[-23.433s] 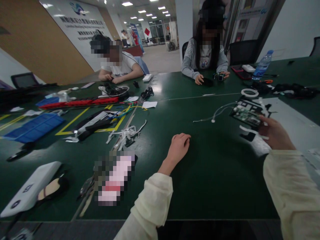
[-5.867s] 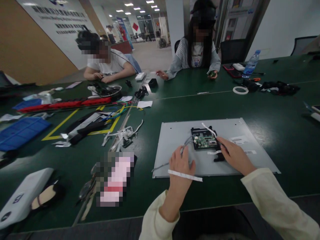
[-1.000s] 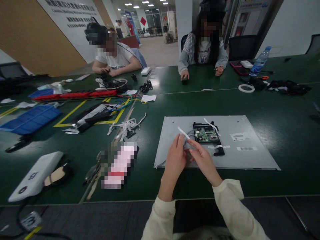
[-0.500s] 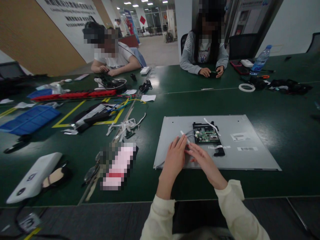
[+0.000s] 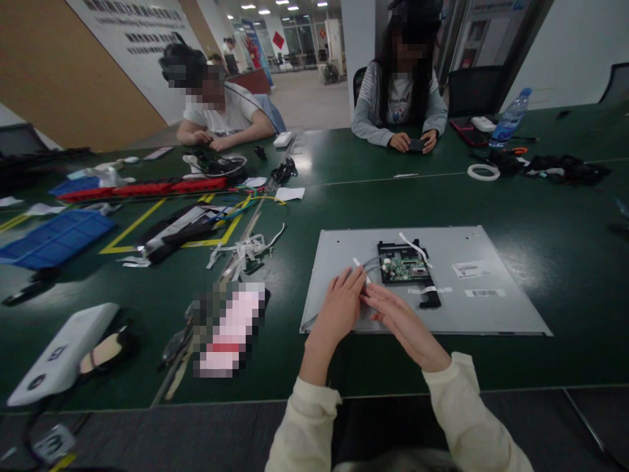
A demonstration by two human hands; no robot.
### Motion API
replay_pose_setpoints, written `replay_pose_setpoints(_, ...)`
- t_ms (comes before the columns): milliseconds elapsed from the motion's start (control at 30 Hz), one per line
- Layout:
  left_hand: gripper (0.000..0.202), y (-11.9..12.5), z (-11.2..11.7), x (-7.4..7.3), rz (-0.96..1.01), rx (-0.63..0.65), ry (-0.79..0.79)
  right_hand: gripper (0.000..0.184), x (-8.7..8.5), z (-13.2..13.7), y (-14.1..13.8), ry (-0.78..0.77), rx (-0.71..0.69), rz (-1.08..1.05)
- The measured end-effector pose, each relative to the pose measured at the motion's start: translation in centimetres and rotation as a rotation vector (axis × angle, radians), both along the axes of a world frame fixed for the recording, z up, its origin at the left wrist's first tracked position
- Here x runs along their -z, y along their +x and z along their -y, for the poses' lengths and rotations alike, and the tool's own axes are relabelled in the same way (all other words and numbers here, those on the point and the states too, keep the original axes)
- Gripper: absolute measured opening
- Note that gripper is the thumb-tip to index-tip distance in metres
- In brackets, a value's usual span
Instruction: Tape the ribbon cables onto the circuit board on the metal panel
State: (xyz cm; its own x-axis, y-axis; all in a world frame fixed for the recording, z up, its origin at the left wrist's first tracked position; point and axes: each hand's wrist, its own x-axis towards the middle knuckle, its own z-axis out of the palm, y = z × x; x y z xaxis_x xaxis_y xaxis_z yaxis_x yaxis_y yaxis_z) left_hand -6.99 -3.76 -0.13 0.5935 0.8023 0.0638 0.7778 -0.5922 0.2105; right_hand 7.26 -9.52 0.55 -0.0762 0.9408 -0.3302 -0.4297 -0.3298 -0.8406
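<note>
A flat grey metal panel lies on the table in front of me. A green circuit board sits in a black bracket at its middle. Grey cables run from the board towards the panel's left side, with a strip of white tape across them. My left hand lies palm down over the cables and tape, fingers stretched out. My right hand comes in from the right, its extended fingers meeting the left fingertips at the tape. Another white strip sticks up over the bracket's top.
Left of the panel are a heap of white tape scraps, a phone, a white device and a blue tray. A tape roll and a water bottle stand farther back. Two people sit across the table.
My left forearm has shifted slightly left, and my right hand lies a little flatter against the left fingers. Across the table, a person's dark handheld object has tilted. The panel stays put.
</note>
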Motion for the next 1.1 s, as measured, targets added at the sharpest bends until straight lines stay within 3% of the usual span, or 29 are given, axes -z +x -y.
replay_pose_setpoints(233,0.054,-0.1,-0.2,0.4,0.015,-0.002,0.004,0.042,-0.5,0.1,0.0,-0.045,0.044,-0.115)
replay_pose_setpoints(433,0.062,-0.1,0.0,0.9,0.066,-0.030,0.018,0.050,-0.4,0.3,-0.1,-0.037,0.054,-0.062)
replay_pose_setpoints(600,0.070,-0.1,-0.1,1.4,0.119,-0.070,-0.008,0.053,-0.6,0.3,-0.5,0.081,0.044,0.044)
replay_pose_setpoints(1100,0.065,0.0,-0.3,1.6,0.155,-0.099,-0.038,0.045,0.3,0.0,-0.6,0.361,0.097,0.168)
